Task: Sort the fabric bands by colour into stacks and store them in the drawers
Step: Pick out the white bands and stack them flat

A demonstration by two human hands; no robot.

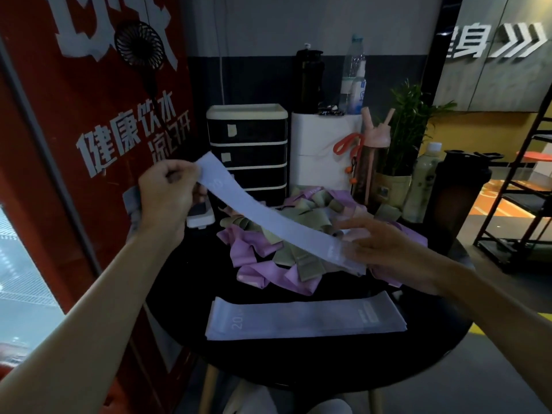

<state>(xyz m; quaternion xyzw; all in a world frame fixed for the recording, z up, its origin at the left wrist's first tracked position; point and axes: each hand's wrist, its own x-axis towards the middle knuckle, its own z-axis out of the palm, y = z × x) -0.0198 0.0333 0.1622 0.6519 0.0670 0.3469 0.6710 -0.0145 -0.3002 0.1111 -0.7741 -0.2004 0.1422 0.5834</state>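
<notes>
Lavender band (pixel 268 222) hung stretched in the air above the mixed pile (pixel 268 255) of pink and olive bands.
Left grip (pixel 167 189) pinched one end, right grip (pixel 385 249) the other, blurred; a loose pinch could have dropped it into the pile; laid askew, it could have skewed the lavender stack (pixel 304 321) on the tabletop (pixel 298 363).

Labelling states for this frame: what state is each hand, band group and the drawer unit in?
left hand, grips one end of the held band
right hand, pinches its other end
held band, lavender, stretched in the air over the mixed pile
lavender stack, flat on the table, near edge
mixed pile, pink and green bands, unsorted
drawer unit, visible drawers shut
</notes>
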